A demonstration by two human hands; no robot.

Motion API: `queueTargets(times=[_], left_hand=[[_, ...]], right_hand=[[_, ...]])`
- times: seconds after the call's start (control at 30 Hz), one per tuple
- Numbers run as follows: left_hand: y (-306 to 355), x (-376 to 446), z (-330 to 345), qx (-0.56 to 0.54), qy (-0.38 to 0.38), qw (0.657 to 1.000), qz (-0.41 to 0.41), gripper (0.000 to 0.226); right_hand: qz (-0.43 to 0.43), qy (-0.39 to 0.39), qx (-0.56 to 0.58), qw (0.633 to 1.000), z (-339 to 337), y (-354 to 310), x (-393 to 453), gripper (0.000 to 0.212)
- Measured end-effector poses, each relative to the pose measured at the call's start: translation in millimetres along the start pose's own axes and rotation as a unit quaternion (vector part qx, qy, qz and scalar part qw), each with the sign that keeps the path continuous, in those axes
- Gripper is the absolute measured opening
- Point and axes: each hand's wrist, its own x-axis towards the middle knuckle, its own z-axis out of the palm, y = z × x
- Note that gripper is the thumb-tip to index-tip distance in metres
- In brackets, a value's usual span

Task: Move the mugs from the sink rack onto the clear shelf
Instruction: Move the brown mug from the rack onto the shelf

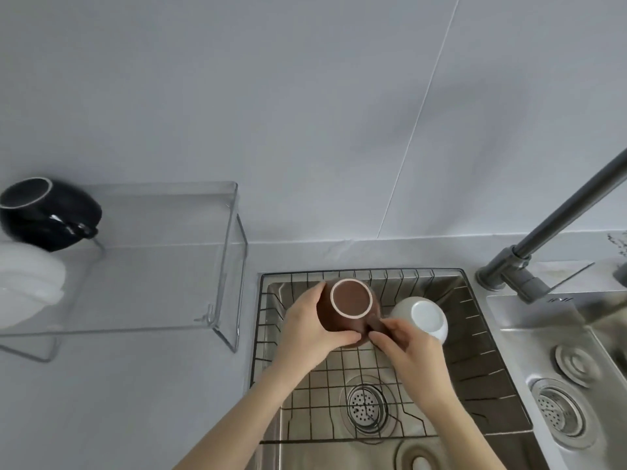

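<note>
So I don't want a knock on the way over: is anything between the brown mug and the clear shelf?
Nothing visible. Both hands hold the brown mug above the sink rack; the clear shelf lies left, bare at its near end. The black mug sits at its far left.

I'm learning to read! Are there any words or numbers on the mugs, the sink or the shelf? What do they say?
No words or numbers can be read here.
Brown mug, white mug and black mug: plain, no print showing.
Clear shelf: no label.
Right sink basin: a small dark mark on its back rim, too small and blurred to read.
</note>
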Motion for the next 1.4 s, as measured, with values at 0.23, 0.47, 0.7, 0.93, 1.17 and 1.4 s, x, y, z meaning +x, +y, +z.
queueTargets(times=[0.23,0.47,0.7,0.93,1.17,1.4], left_hand=[[40,-21,-104,0.000,0.176,0.983,0.049,0.089],[25,-4,-189,-0.059,0.226,0.971,0.041,0.089],[-12,26,-216,-0.105,0.326,0.939,-0.009,0.083],[-35,43,-210,-0.090,0.350,0.931,-0.056,0.082],[-41,44,-206,-0.082,0.344,0.933,-0.061,0.080],[-30,43,-212,-0.004,0.282,0.956,-0.082,0.081]], right_hand=[[-0.138,-0.077,0.069,0.985,2,-119,17,0.016],[-0.222,-0.145,0.031,0.964,47,-203,65,0.009],[-0.245,-0.203,-0.049,0.947,93,-241,115,0.009],[-0.277,-0.193,-0.161,0.927,122,-244,138,0.013],[-0.274,-0.190,-0.151,0.931,128,-238,143,0.012],[-0.272,-0.191,-0.190,0.924,128,-239,140,0.019]])
